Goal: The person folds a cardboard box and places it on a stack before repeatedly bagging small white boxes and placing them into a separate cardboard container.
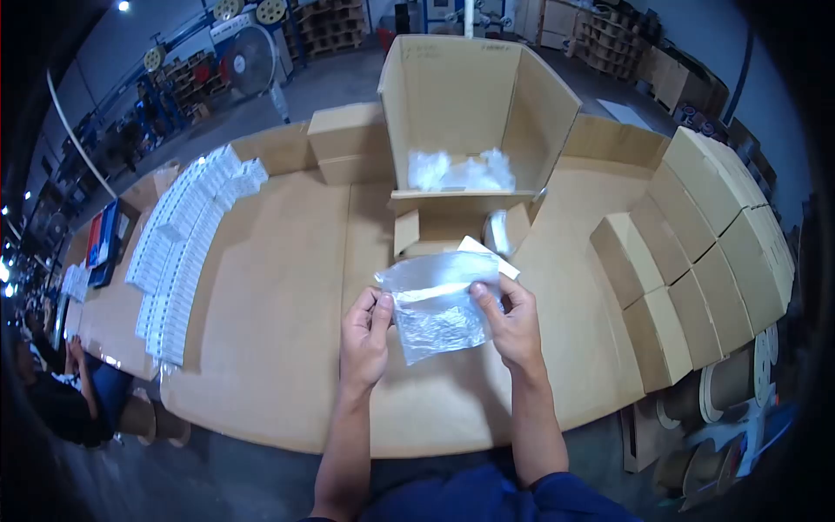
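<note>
A crinkled, clear plastic bag (439, 322) is stretched between my two hands above the table's middle. My left hand (367, 335) pinches its left edge, thumb on top. My right hand (511, 324) grips the upper right edge the same way. Just behind the bag, a white flat piece (489, 256) lies partly hidden. Beyond it is a small open cardboard box (448, 228) with a clear wrapped item (498, 231) at its right side. A large open carton (461, 91) stands behind, with crumpled clear plastic (461, 170) inside.
Rows of small white boxes (178, 248) stand on the left of the brown table (270, 287). Closed cardboard boxes (696, 252) are stacked at the right. Another box (350, 139) sits beside the large carton. A person (74, 391) is at the far left, near a blue tray (104, 244).
</note>
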The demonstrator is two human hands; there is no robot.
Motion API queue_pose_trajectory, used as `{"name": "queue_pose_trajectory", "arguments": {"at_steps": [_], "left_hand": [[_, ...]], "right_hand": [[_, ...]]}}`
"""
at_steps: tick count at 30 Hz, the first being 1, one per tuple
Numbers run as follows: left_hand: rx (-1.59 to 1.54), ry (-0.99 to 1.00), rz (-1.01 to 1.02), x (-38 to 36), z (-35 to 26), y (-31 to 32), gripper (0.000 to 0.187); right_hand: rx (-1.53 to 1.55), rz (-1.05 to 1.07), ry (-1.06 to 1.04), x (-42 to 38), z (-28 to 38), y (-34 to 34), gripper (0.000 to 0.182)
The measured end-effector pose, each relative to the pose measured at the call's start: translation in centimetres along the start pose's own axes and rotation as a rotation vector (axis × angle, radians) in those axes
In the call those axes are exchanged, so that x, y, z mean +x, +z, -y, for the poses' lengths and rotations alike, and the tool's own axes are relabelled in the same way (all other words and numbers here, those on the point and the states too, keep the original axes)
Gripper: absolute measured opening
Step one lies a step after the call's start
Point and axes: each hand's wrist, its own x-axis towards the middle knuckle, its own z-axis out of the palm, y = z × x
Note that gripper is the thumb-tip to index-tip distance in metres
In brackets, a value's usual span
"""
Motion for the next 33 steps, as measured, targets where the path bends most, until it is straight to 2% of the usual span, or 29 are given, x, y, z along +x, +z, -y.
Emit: {"name": "queue_pose_trajectory", "arguments": {"at_steps": [3, 6, 7, 9, 10, 13, 14, 17, 18, 19, 20, 23, 24, 27, 28, 29, 31, 33], "left_hand": [[-0.11, -0.011, -0.041, -3.4, 1.9, -2.3, 0.021], [0.027, 0.116, -0.268, -5.1, 1.2, -2.9, 0.019], [0.222, 0.199, -0.26, -5.3, 0.8, -2.8, 0.022], [0.614, 0.365, -0.234, -5.7, -0.5, -2.7, 0.033], [0.725, 0.368, -0.187, -5.7, -1.3, -2.2, 0.046], [0.645, 0.239, -0.039, -5.2, -1.1, -0.8, 0.041], [0.664, 0.241, -0.035, -5.0, -0.4, -0.5, 0.026], [0.533, -0.048, -0.003, -5.7, 1.7, -1.2, 0.019], [0.506, 0.041, -0.059, -5.8, 2.1, -0.7, 0.016], [0.43, 0.043, -0.104, -5.9, 2.8, -0.6, 0.016], [0.353, 0.044, -0.149, -6.2, 3.8, -0.7, 0.016], [0.286, 0.044, -0.254, -6.4, 4.3, -1.5, 0.019], [0.291, 0.047, -0.282, -6.4, 4.3, -1.8, 0.02], [0.28, 0.118, -0.352, -5.9, 4.7, -1.8, 0.021], [0.259, 0.119, -0.348, -5.7, 4.6, -1.7, 0.021], [0.238, 0.119, -0.342, -5.7, 4.5, -1.5, 0.021], [0.244, 0.115, -0.338, -5.6, 4.7, -1.2, 0.021], [0.298, 0.105, -0.344, -5.6, 5.0, -1.2, 0.019]], "right_hand": [[0.109, -0.002, 0.103, -2.4, -0.3, 0.4, 0.023], [-0.28, 0.086, 0.008, -3.6, 0.6, 0.3, 0.02], [-0.396, 0.131, -0.006, -3.8, 1.2, 0.3, 0.019], [-0.426, 0.226, -0.022, -3.8, 1.0, 0.5, 0.021], [-0.469, 0.293, -0.035, -3.8, 1.3, 0.7, 0.021], [-0.566, 0.456, -0.067, -3.8, 1.6, 1.1, 0.022], [-0.563, 0.483, -0.073, -3.8, 1.7, 1.4, 0.022], [-0.528, 0.515, -0.056, -3.8, 1.5, 1.6, 0.023], [-0.502, 0.532, -0.04, -3.6, 1.3, 1.2, 0.023], [-0.475, 0.549, -0.025, -3.2, 1.1, 0.8, 0.023], [-0.443, 0.534, -0.049, -2.8, 0.8, 0.4, 0.02], [-0.367, 0.247, 0.147, -2.5, -0.8, -1.0, 0.017], [-0.115, 0.193, 0.198, -2.7, -1.4, -1.0, 0.02], [0.105, 0.218, 0.196, -4.1, -3.3, -1.0, 0.032], [0.126, 0.241, 0.212, -4.8, -3.6, -0.6, 0.044], [0.019, 0.209, 0.219, -5.5, -3.5, -0.1, 0.043], [0.025, 0.126, 0.17, -6.4, -4.8, 1.7, 0.034], [0.062, 0.063, 0.207, -6.7, -5.2, 2.6, 0.026]]}}
